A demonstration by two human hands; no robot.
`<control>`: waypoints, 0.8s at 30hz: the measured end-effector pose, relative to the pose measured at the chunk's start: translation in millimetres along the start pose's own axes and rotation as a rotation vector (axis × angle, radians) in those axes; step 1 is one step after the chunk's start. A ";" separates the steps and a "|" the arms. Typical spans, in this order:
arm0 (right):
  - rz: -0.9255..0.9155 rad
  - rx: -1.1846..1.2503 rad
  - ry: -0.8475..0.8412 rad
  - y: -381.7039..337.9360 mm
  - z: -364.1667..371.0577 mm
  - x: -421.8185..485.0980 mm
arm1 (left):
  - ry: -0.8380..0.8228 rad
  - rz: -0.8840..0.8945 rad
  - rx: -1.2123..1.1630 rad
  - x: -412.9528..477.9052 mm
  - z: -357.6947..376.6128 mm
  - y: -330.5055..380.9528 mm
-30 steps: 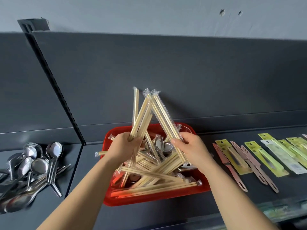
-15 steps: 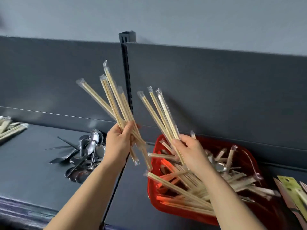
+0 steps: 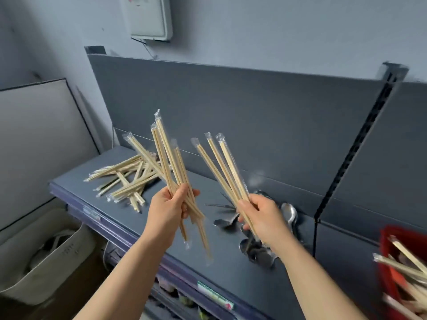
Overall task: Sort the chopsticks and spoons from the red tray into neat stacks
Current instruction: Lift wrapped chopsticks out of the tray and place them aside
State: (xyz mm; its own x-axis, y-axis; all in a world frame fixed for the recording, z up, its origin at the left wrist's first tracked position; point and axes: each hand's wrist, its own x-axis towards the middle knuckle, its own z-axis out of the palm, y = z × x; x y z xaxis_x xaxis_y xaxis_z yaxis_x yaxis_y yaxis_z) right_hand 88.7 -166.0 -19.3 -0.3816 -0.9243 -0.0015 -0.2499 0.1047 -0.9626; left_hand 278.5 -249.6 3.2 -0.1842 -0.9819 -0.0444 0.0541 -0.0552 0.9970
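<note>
My left hand [image 3: 167, 210] grips a fanned bunch of several plastic-wrapped wooden chopsticks [image 3: 165, 155], tips pointing up. My right hand [image 3: 263, 219] grips three wrapped chopsticks [image 3: 220, 165], also pointing up and left. Both bunches are held in the air above the dark grey shelf [image 3: 228, 271]. A loose pile of wrapped chopsticks [image 3: 126, 179] lies at the shelf's far left end. A heap of metal spoons [image 3: 257, 247] lies on the shelf under and behind my right hand. The red tray [image 3: 387, 252], with more chopsticks in it, shows at the right edge.
A black slotted upright [image 3: 346, 165] divides the shelf's grey back panel. Left of the shelf stands a grey board [image 3: 41, 144], with a beige bin [image 3: 48, 262] on the floor below. A white box [image 3: 150, 17] hangs on the wall above.
Both hands lifted chopstick bunches out of the red tray and carried them left. The view swung left, so the tray slid to the right edge and the chopstick pile came into sight.
</note>
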 end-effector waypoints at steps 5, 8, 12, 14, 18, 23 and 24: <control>0.034 -0.038 0.010 -21.3 112.3 41.2 | 0.089 -0.068 0.088 46.2 -126.0 -0.3; 0.068 -0.084 -0.003 -28.3 162.2 60.7 | 0.144 -0.114 0.145 71.4 -180.7 -2.6; 0.136 -0.117 -0.026 -31.0 212.7 88.2 | 0.158 -0.160 0.210 108.9 -217.2 -10.6; 0.155 -0.117 -0.026 -29.0 231.5 105.8 | 0.157 -0.179 0.249 130.7 -225.3 -15.3; 0.180 -0.144 -0.007 -24.0 257.1 146.1 | 0.158 -0.198 0.335 181.5 -230.8 -21.6; 0.178 -0.154 -0.038 -17.5 290.2 205.1 | 0.158 -0.228 0.358 248.4 -232.5 -33.2; 0.180 -0.166 -0.037 -15.9 296.0 216.8 | 0.160 -0.240 0.365 260.7 -232.5 -35.7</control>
State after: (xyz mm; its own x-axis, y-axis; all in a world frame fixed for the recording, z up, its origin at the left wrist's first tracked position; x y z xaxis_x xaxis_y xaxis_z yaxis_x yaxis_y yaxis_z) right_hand 273.4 -476.7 -84.5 -0.4012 -0.8979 -0.1813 -0.3253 0.3247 -0.8881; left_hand 456.7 -545.8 -58.6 0.0056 -0.9664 -0.2571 -0.3259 -0.2448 0.9131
